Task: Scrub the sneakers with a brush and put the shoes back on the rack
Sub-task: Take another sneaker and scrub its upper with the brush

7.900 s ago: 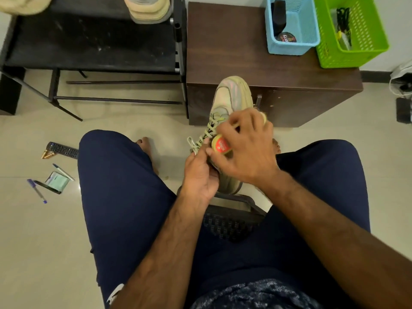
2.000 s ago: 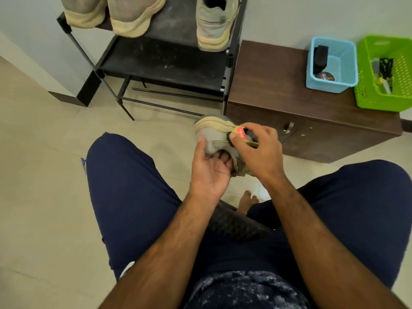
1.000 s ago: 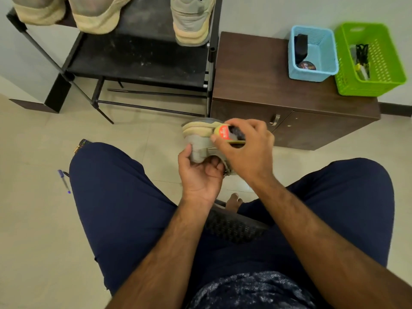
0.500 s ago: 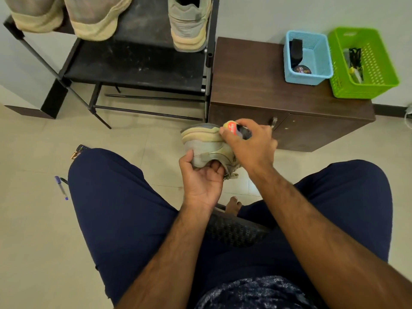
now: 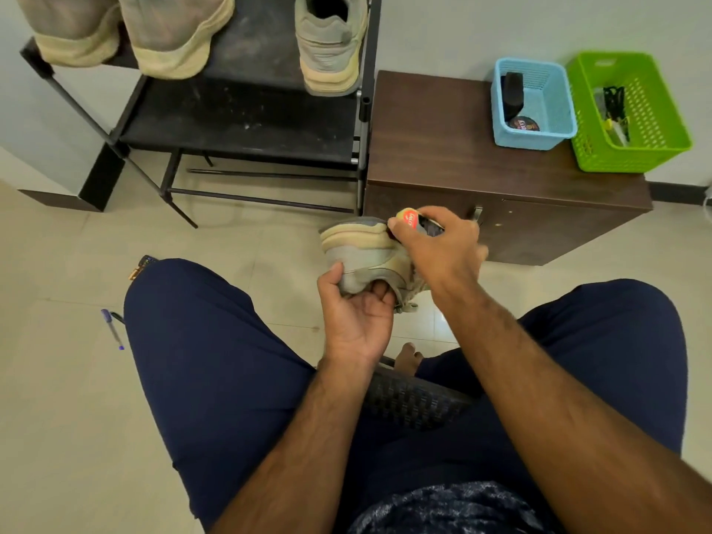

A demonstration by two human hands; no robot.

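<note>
A beige-grey sneaker (image 5: 366, 256) lies on its side in the air above my knees, its pale sole facing left and up. My left hand (image 5: 356, 314) grips it from below. My right hand (image 5: 439, 250) is closed over a small brush (image 5: 410, 221) with a red label, pressed against the sole edge at the sneaker's upper right. The black shoe rack (image 5: 239, 121) stands ahead at the left. Its upper shelf carries a matching sneaker (image 5: 331, 44) at the right end and two more sneakers (image 5: 127, 32) at the left.
A brown cabinet (image 5: 443, 148) stands right of the rack, bearing a blue basket (image 5: 554, 129) and a green basket (image 5: 662, 148) with small items inside. A pen (image 5: 112, 329) and a remote (image 5: 140, 265) lie on the tiled floor left of my leg. I sit on a dark chair (image 5: 408, 398).
The sneaker has been turned from toe-forward onto its side. Over the last second my right hand has moved the brush up and right along the sole edge.
</note>
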